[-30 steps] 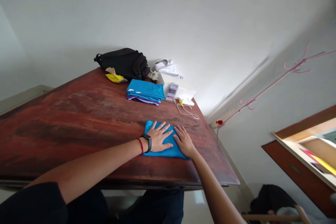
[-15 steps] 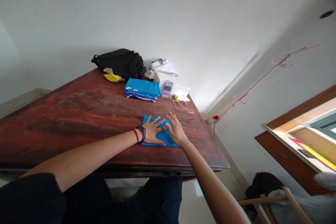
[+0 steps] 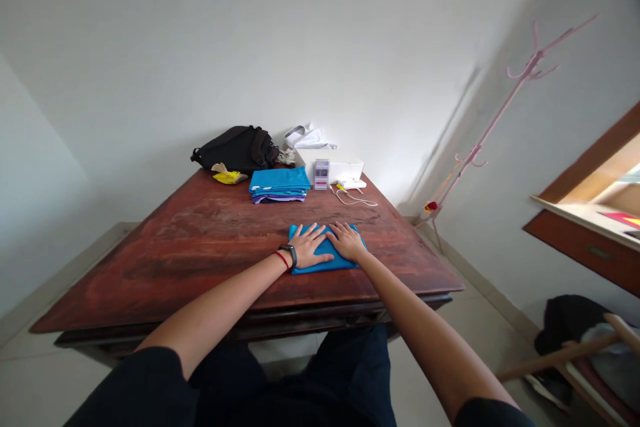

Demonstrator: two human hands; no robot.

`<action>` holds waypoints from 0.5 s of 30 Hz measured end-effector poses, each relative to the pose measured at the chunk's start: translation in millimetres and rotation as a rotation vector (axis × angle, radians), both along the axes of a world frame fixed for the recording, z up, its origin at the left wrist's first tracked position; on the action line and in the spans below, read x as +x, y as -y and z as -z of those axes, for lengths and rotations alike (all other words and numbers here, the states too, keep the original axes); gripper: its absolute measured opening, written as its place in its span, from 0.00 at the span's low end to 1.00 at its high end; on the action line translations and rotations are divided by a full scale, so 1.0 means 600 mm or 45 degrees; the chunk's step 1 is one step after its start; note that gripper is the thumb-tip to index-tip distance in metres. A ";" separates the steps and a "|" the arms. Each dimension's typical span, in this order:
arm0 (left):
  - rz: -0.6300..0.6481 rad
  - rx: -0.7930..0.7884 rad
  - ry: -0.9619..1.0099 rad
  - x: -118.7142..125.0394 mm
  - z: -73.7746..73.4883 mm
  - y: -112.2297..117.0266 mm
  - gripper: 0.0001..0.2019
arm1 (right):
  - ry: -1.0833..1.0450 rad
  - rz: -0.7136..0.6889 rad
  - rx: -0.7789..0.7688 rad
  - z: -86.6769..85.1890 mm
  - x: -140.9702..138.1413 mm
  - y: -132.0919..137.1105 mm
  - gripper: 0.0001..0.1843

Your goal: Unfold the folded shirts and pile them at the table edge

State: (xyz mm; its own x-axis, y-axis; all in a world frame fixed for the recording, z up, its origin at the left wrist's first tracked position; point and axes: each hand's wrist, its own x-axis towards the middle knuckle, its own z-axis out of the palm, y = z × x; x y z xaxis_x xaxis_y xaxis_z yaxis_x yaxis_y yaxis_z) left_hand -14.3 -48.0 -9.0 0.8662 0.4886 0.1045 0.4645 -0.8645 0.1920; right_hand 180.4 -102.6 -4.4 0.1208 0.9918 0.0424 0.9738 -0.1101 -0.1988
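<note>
Dark reddish-brown wooden surface (image 3: 195,247): near edge sits close in front of the flat folded blue cloth (image 3: 325,267), open wood on both sides, more on my left. My left grip (image 3: 307,245) and right grip (image 3: 347,241) are side by side, wide open, palms down on top of the cloth, no pinch. Stack of folded blue and purple fabric (image 3: 279,185) lies farther out, well apart.

Surface (image 3: 200,247): dark red wood, glossy, worn.
Folded cloth (image 3: 326,255): blue fabric, smooth, matt.
Stacked cloth (image 3: 279,180): blue and purple fabric, matt.
Bag (image 3: 235,150): black fabric, matt.
Coat rack (image 3: 505,107): pink-painted metal, smooth.
</note>
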 end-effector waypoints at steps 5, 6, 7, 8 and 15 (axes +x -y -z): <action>-0.012 0.045 -0.052 -0.003 -0.001 0.005 0.40 | -0.034 0.006 0.072 0.008 -0.001 0.002 0.33; -0.016 0.050 -0.061 -0.004 -0.001 0.005 0.40 | -0.040 0.004 0.077 0.009 0.000 0.001 0.33; -0.020 0.054 -0.070 -0.004 -0.002 0.004 0.39 | -0.046 0.002 0.079 0.010 0.001 0.000 0.32; -0.024 0.056 -0.078 -0.004 -0.002 0.002 0.38 | -0.051 0.000 0.077 0.010 0.003 -0.002 0.32; -0.092 0.060 -0.121 -0.017 -0.008 -0.014 0.38 | -0.085 -0.024 0.074 0.012 0.012 -0.011 0.30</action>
